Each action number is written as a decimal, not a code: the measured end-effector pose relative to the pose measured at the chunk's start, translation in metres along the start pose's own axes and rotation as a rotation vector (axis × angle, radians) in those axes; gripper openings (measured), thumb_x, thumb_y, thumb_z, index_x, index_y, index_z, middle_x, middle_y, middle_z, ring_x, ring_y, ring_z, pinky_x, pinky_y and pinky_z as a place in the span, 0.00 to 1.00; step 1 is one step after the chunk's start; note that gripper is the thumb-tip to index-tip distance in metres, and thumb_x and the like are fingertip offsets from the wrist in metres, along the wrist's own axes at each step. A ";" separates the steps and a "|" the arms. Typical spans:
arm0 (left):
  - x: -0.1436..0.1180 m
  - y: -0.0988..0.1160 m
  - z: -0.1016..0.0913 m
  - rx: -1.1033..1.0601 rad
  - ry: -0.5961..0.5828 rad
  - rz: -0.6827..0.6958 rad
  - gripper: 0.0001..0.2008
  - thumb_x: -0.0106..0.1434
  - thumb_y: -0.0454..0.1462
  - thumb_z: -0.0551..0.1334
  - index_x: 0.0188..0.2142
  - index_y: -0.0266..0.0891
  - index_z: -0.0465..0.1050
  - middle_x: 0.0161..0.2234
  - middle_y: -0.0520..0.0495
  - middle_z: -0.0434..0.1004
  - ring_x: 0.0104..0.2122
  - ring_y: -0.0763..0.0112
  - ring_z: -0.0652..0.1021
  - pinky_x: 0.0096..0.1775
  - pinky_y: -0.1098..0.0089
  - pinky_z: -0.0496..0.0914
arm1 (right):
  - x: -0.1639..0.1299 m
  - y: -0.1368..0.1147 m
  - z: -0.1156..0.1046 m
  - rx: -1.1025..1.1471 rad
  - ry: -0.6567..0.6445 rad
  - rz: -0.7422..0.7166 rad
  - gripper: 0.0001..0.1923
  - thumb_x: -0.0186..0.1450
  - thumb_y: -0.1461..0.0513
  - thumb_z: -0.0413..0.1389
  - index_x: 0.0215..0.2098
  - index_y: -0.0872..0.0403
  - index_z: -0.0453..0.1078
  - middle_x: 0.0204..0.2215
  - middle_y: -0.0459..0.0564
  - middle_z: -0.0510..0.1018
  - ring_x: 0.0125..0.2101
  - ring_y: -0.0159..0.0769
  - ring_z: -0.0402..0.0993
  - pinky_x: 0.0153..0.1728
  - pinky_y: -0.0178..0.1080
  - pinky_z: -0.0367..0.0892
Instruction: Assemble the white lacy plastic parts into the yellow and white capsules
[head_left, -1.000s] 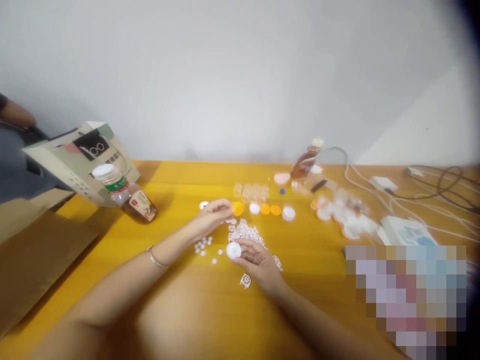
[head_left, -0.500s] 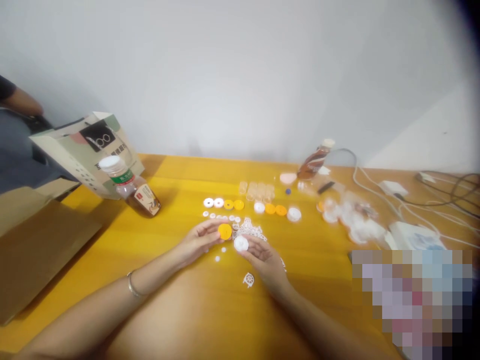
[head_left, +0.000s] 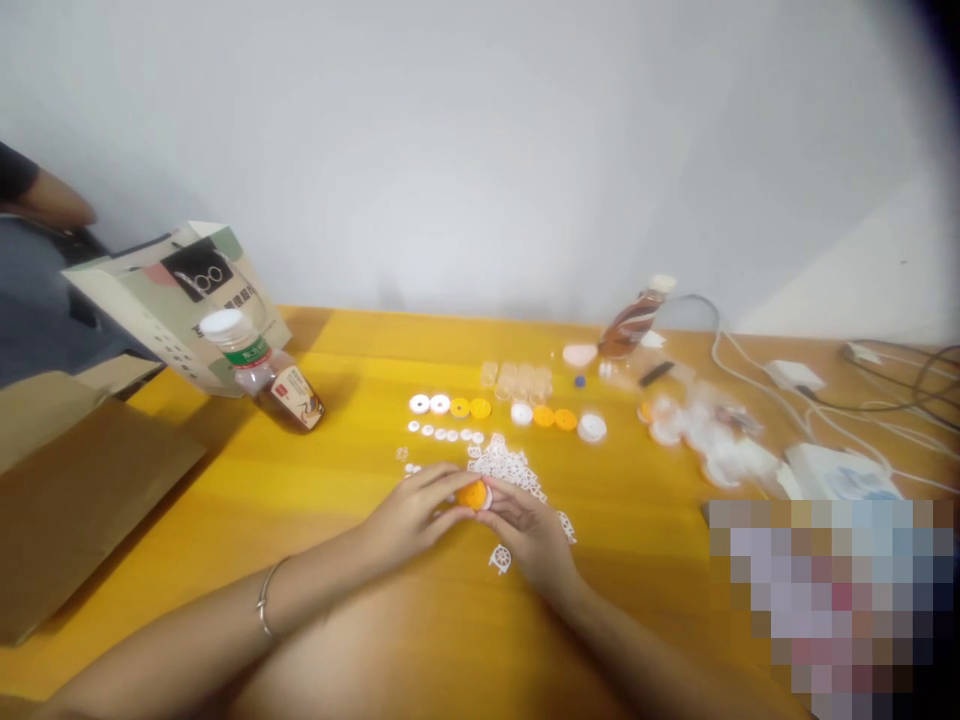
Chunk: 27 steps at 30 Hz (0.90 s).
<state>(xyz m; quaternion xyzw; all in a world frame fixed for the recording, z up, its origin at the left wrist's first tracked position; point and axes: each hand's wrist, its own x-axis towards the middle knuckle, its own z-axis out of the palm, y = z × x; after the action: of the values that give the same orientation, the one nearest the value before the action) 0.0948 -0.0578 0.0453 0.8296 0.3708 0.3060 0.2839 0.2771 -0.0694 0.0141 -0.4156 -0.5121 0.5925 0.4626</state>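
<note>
- Two hands meet low on the yellow bench (head_left: pixel 315 500): the left hand (head_left: pixel 409 518) and the right hand (head_left: pixel 529 530) pinch one orange disc (head_left: pixel 472 493) between their fingertips, with a white disc (head_left: pixel 486 495) pressed against its 3 o'clock side. Both sets of fingers are closed narrow on that pair.
- Small and slick as the discs look, uneven squeezing could pop one out; it might skip into the heap of white lattice pieces (head_left: pixel 508 468) at 12 o'clock and be hard to find.
- Should the discs meet tilted, they may jam or fail to seat; I cannot tell how well they line up.
- One loose white piece (head_left: pixel 499 558) lies just beside the right wrist and could be swept off.
- Rows of discs (head_left: pixel 448 406) at 12 o'clock could be scattered by a reaching sleeve.
- Far off at 10 o'clock, the leaning bottle (head_left: pixel 259 365) might roll.
</note>
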 end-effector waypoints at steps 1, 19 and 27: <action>-0.001 -0.001 0.001 0.013 0.000 0.014 0.17 0.63 0.37 0.55 0.52 0.42 0.62 0.44 0.43 0.70 0.43 0.67 0.72 0.46 0.64 0.67 | 0.000 0.001 0.000 -0.010 -0.005 -0.004 0.18 0.53 0.60 0.62 0.42 0.50 0.70 0.33 0.46 0.79 0.36 0.39 0.76 0.45 0.45 0.70; -0.005 -0.009 0.006 0.077 0.015 0.118 0.18 0.63 0.38 0.56 0.52 0.41 0.62 0.44 0.42 0.71 0.42 0.68 0.73 0.45 0.65 0.69 | -0.006 0.008 -0.001 -0.076 -0.054 -0.153 0.15 0.59 0.62 0.57 0.45 0.49 0.62 0.31 0.47 0.76 0.35 0.36 0.75 0.42 0.42 0.70; -0.005 -0.011 0.002 0.040 0.002 0.190 0.18 0.60 0.37 0.58 0.50 0.39 0.64 0.42 0.42 0.70 0.42 0.69 0.72 0.43 0.68 0.70 | -0.006 0.005 0.001 -0.041 -0.097 -0.136 0.13 0.60 0.60 0.56 0.43 0.49 0.61 0.32 0.48 0.75 0.36 0.36 0.75 0.42 0.41 0.70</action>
<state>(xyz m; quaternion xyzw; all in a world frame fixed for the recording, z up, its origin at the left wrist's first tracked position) 0.0890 -0.0557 0.0349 0.8662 0.2965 0.3250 0.2368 0.2771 -0.0758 0.0097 -0.3602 -0.5730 0.5684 0.4679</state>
